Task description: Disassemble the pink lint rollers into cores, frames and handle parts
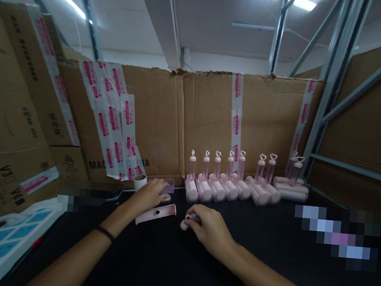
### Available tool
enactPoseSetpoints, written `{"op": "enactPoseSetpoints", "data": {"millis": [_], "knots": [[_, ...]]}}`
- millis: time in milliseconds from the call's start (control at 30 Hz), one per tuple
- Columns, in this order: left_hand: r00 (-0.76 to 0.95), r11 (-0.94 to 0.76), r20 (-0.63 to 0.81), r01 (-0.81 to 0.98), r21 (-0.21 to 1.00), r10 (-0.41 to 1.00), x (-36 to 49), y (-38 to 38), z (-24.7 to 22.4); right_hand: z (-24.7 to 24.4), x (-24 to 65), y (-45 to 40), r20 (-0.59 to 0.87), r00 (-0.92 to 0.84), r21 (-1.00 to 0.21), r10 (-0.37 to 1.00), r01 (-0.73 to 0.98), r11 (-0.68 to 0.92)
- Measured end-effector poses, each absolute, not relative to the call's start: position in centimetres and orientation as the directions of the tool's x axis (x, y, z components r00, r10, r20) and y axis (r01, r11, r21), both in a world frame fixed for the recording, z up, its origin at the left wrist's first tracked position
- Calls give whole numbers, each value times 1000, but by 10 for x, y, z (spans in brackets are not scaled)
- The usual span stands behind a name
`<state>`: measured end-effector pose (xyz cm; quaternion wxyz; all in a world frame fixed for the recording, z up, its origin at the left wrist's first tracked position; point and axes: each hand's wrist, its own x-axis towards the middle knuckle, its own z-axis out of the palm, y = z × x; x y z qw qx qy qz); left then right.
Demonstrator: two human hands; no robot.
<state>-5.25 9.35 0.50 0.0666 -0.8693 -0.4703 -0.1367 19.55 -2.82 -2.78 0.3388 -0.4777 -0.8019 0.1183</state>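
Note:
My right hand (211,227) pinches a small clear tube with a pink heart-loop cap (184,224) just above the black tabletop; the palm hides part of it. My left hand (151,193) reaches forward, fingers stretched out over a small pink rounded piece (165,198) and beside a clear pinkish plastic tray (170,185). Whether the fingertips touch either one I cannot tell. Between me and that hand lies a pale pink half-shell (156,213) with a dark hole in its middle. A white cardboard-edged roll (139,181) stands left of the left hand.
Several pink cylinder sets with upright heart-topped tubes (229,188) line the back right against a taped cardboard wall (156,113). A white-and-blue power strip (12,234) runs along the left. A phone-like dark object (115,194) lies behind my left forearm. Metal shelf posts (333,75) rise at right.

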Motion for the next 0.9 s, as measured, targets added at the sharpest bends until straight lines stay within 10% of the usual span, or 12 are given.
{"op": "enactPoseSetpoints", "data": {"millis": [200, 900], "knots": [[462, -545, 445, 835, 74, 767, -65, 59, 15, 8, 181, 8, 425, -298, -428, 855, 766, 480], [498, -532, 218, 836, 137, 839, -73, 26, 11, 24, 93, 83, 108, -533, -106, 839, 833, 543]]}}
